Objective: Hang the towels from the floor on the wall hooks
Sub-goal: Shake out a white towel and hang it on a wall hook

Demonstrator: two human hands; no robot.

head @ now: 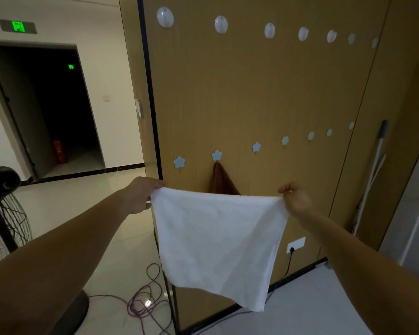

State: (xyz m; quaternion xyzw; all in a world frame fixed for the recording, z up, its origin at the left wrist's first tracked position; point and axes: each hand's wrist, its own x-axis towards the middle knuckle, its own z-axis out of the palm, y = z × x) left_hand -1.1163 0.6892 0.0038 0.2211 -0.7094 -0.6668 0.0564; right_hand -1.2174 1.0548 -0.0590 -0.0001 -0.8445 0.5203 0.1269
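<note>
A white towel [218, 240] hangs spread out in front of the wooden wall panel [252, 93]. My left hand [140, 194] pinches its upper left corner and my right hand [296, 197] pinches its upper right corner. A row of blue flower-shaped hooks runs across the panel; the leftmost flower hook [179, 162] is bare. A brown towel [221, 181] hangs from the second flower hook [216, 155], its lower part hidden behind the white towel. Round white hooks [165, 17] line the top of the panel.
A standing fan [3, 213] is at the left, with a tangle of cable [143, 301] on the tiled floor. A mop [373, 175] leans at the right. A wall socket [296, 244] with a plugged cord sits low on the panel. A dark doorway [58, 112] opens at the back left.
</note>
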